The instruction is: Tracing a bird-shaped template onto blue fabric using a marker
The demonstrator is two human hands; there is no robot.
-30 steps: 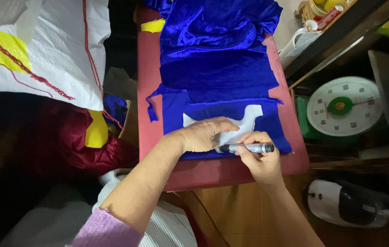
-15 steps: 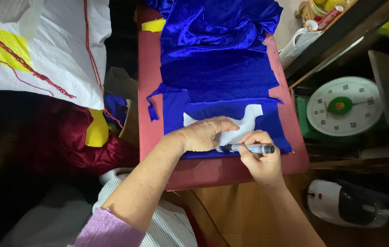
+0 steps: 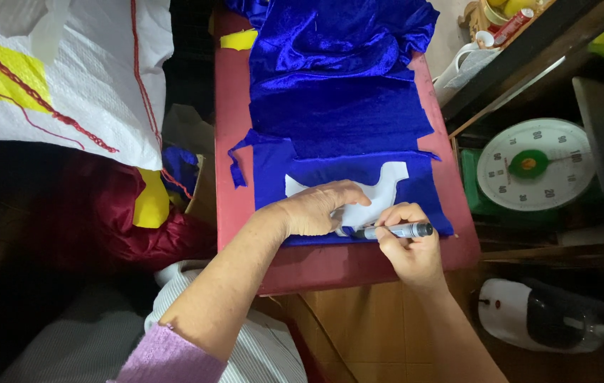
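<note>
A shiny blue cloth [image 3: 344, 106] lies along a dark red board [image 3: 234, 184]. On its near end rests a white paper pattern piece [image 3: 383, 190]. My left hand [image 3: 320, 208] presses flat on the pattern. My right hand [image 3: 408, 245] grips a grey marker [image 3: 398, 231], held level with its tip at the pattern's lower edge, next to my left fingers.
A large white woven sack [image 3: 61, 78] with red and yellow marks sits at the left, maroon cloth [image 3: 103, 220] under it. A round dial scale [image 3: 529, 167] stands at the right, a white appliance [image 3: 536, 319] below it. A cup and small items [image 3: 483, 39] sit top right.
The marker and my right hand have shifted slightly along the pattern's lower edge. My left hand stays on the pattern.
</note>
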